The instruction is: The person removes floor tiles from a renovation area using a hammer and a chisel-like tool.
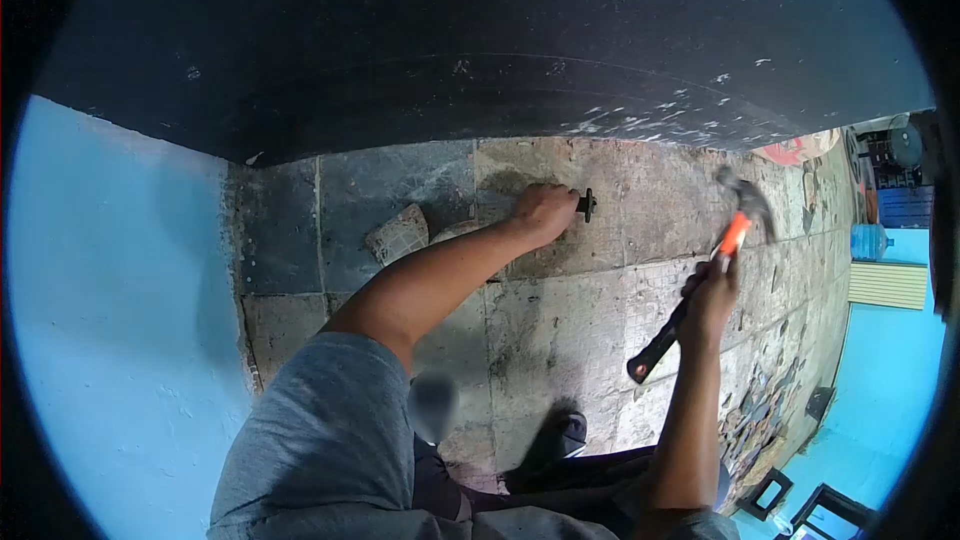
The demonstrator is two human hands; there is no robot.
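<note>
Count: we log one claw hammer with an orange neck and black grip [700,285], one small black metal fitting [587,205], two hands.
Left hand [545,210]: we see it pressed on the worn stone-tile floor [560,320], fingers together, touching the fitting just beside it; whether it pinches the fitting we cannot tell.
Right hand [712,295]: clamped round the hammer's handle, head raised and blurred, well apart from the fitting.
Hidden: the fitting's shape is too small to make out; a broken tile piece [398,233] lies near the forearm.
Surroundings: dark door panel [480,40] above, blue wall [120,290] at left.
</note>
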